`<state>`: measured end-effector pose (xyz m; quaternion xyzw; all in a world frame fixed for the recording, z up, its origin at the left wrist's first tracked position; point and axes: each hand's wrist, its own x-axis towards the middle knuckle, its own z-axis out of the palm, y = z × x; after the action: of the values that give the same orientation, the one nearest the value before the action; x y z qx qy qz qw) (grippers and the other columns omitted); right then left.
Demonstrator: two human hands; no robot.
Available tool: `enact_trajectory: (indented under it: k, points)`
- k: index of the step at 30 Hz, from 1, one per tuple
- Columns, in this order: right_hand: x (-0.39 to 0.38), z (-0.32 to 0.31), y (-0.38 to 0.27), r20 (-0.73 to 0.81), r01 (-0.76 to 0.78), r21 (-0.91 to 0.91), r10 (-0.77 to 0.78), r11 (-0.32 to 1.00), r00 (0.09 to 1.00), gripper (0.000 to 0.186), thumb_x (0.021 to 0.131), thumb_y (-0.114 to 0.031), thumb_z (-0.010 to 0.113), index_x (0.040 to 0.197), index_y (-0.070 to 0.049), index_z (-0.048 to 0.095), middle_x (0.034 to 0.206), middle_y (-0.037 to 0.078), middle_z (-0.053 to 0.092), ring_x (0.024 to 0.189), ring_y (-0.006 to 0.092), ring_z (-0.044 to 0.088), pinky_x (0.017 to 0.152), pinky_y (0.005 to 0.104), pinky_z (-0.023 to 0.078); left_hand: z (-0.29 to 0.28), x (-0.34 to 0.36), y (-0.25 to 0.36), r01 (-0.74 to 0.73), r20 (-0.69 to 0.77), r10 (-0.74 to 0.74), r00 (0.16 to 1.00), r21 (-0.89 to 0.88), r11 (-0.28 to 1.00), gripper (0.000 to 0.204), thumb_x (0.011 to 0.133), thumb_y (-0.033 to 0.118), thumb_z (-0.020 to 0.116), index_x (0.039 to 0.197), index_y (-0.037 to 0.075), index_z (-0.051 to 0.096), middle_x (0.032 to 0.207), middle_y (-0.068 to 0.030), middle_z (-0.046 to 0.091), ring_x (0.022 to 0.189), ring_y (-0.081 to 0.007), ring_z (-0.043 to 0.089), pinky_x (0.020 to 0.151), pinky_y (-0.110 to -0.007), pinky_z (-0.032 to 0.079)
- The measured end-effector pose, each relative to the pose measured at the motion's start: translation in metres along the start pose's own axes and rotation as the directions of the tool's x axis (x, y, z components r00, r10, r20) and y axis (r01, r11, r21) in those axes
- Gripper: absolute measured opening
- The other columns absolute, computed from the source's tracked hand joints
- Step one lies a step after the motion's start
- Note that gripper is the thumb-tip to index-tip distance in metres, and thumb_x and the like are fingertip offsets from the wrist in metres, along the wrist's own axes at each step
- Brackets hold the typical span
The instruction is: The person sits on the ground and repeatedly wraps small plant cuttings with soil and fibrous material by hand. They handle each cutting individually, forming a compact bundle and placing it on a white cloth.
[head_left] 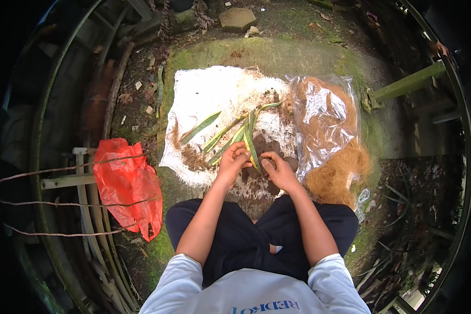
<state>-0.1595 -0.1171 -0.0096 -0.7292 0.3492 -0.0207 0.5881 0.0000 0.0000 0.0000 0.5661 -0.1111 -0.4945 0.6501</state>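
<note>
Head view, from the left: a crumpled red plastic bag (pixel 128 191) hangs beside the concrete slab (pixel 214 52), with thin brown rods (pixel 70 167) crossing it. On the slab lies a frayed white woven sheet (pixel 193 86). Near its left edge are a clump of brown fibre (pixel 194 158) and, just above, a single green leaf (pixel 200 127) lying aslant. Further right, several yellow-edged leaves fan out toward the person. Bent thumb and fingers of the left hand (pixel 234 161) close on one long leaf (pixel 249 144), low on its length, over the middle of the sheet. Dark soil lumps (pixel 267 146) lie just beyond. Close to that leaf's lower end, the right hand (pixel 278 170) has its fingers half curled; whether it grips anything, I cannot tell. Rightmost, a clear plastic bag (pixel 324 107) holds brown fibre, with a loose tuft (pixel 329 180) spilling toward the right knee.
</note>
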Motion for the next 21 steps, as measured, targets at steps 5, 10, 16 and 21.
enact_trajectory:
  k: [5,10,16,21]
  points:
    - [0.002,-0.003,-0.015,0.178,-0.179,0.109,0.158,0.978,0.971,0.044,0.097,-0.042,0.062,0.121,-0.005,0.06,0.097,0.014,0.07,0.088,0.0221,0.067,0.082,0.0376,0.05,0.003,0.004,0.003,-0.043,-0.099,0.059,0.993,0.156,0.987,0.031,0.093,0.007,0.067,0.123,0.0,0.059,0.101,-0.0023,0.066,0.085,-0.0062,0.061,0.076,-0.022,0.051]
    - [0.0,0.004,-0.001,0.136,0.039,0.016,-0.041,0.999,0.99,0.04,0.097,-0.036,0.063,0.119,-0.003,0.059,0.091,0.011,0.066,0.079,0.0154,0.061,0.072,0.0321,0.049,0.003,0.006,-0.01,-0.119,-0.111,0.137,0.984,0.157,0.98,0.033,0.092,0.007,0.07,0.123,0.001,0.061,0.103,-0.0045,0.065,0.085,-0.0064,0.061,0.076,-0.022,0.05]
    - [-0.001,-0.003,-0.013,0.071,0.031,-0.028,-0.029,0.999,0.997,0.037,0.093,-0.03,0.066,0.117,-0.001,0.064,0.086,0.015,0.069,0.078,0.0188,0.065,0.071,0.0343,0.049,0.008,0.003,-0.007,-0.04,-0.029,0.046,0.999,0.178,0.983,0.039,0.097,0.017,0.065,0.132,0.003,0.057,0.109,-0.0045,0.065,0.095,-0.01,0.062,0.077,-0.025,0.05]
    - [0.001,-0.009,-0.017,-0.002,0.014,-0.033,-0.014,0.999,1.0,0.035,0.094,-0.026,0.066,0.118,-0.001,0.064,0.075,0.013,0.065,0.066,0.0158,0.062,0.063,0.0333,0.047,0.007,0.001,-0.016,0.128,0.199,-0.168,0.965,0.198,0.972,0.044,0.105,0.03,0.05,0.143,0.008,0.048,0.131,-0.0069,0.056,0.112,-0.0147,0.058,0.087,-0.032,0.055]
